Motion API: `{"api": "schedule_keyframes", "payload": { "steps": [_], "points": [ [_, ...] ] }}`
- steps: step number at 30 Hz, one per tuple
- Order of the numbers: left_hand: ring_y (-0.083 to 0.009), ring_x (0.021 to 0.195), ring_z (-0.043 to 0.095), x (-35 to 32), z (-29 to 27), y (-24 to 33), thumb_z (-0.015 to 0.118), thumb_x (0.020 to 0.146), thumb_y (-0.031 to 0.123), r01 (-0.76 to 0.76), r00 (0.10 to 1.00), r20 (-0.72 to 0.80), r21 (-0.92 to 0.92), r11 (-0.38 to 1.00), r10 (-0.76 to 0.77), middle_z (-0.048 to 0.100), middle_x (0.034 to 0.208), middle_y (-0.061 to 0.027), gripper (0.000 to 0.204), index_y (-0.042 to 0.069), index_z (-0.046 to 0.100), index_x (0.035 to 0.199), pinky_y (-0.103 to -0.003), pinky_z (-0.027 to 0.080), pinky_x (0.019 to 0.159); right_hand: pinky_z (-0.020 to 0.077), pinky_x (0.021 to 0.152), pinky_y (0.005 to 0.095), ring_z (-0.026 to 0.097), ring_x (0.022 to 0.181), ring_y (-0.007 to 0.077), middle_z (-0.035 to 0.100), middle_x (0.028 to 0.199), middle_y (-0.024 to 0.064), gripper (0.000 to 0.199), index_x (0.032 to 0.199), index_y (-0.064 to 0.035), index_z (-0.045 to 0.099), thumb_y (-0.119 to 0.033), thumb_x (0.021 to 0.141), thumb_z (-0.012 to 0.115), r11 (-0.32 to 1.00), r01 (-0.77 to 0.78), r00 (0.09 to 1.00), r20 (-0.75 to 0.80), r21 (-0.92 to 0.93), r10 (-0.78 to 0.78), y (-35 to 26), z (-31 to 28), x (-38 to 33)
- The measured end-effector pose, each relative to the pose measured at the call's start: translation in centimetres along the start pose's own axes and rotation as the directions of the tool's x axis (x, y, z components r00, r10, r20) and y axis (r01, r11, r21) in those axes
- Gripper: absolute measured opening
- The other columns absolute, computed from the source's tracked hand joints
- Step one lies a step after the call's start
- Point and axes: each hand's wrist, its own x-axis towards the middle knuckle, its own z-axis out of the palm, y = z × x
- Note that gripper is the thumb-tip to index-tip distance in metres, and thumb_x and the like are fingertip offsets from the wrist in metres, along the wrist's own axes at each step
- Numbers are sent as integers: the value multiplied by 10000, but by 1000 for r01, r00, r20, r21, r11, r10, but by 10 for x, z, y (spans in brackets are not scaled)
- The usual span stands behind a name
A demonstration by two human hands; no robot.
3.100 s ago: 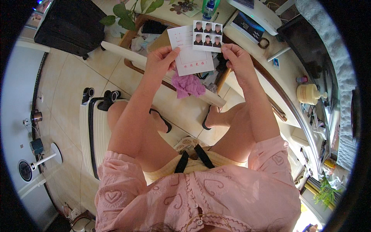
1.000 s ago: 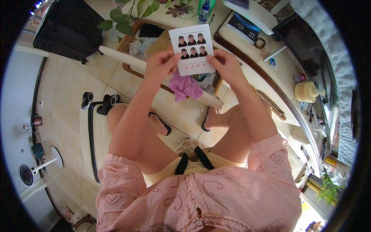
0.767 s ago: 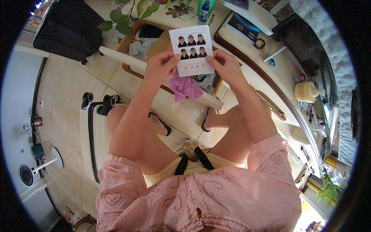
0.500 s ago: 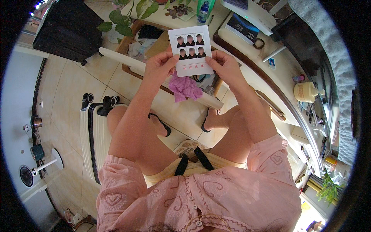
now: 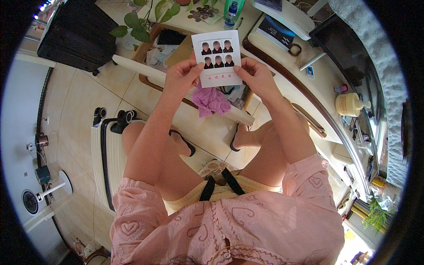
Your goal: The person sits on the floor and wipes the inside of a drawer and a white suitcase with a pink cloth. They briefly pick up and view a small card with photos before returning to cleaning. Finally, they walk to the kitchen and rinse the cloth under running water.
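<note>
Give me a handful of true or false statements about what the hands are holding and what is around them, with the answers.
1. Both hands grip the white photo sheet. True: left hand and right hand pinch its lower corners.
2. The sheet shows two rows of small portraits. True.
3. The purple cloth is in the right hand. False: it shows below the sheet, in neither hand.
4. The white suitcase stands on the person's right. False: it is on their left.
5. A cream pump bottle stands on the counter at right. True.

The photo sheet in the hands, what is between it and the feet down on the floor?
In the head view, a crumpled purple cloth lies between the photo sheet and the feet.
</note>
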Motion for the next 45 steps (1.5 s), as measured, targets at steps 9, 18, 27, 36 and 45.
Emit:
{"api": "schedule_keyframes", "payload": {
  "steps": [9,18,27,36,45],
  "points": [
    [-34,479,372,-1,1,0,580,832,167,15,1000,-8,12,1000,-15,492,592,27,159,28,608,901,-177,265,426,433,635,238,536,665,94,593,735,38,218,904,-15,581,-196,785,606,999,-2,1000,-14,-32,1,-5,0,-2],
    [-34,480,372,0,0,-2,584,829,166,-10,1000,-2,6,1000,10,475,575,28,143,29,602,864,-181,266,428,437,638,242,541,669,97,597,738,42,214,901,-18,584,-196,784,607,998,-20,1000,2,-57,20,-8,-1,-2],
    [-35,482,372,-1,3,2,588,825,159,-3,1000,-4,0,1000,3,480,580,27,140,25,598,864,-183,268,433,430,615,237,532,656,87,590,723,32,208,889,-21,586,-202,788,604,1000,0,1000,4,13,0,-1,-1,-1],
    [-49,480,377,0,-2,-4,562,833,151,-59,998,-19,16,998,59,473,578,21,126,28,584,821,-194,271,430,429,623,244,527,647,94,587,708,32,209,878,-26,592,-213,786,604,1000,-14,1000,17,-12,14,0,1,-1],
    [-48,495,435,2,0,1,556,848,225,34,997,-71,-6,999,-34,542,640,7,207,30,612,887,-192,319,424,443,651,265,546,685,124,601,745,64,281,896,10,588,-240,771,617,993,-60,997,-59,-102,54,-14,-12,0]
  ]
}}
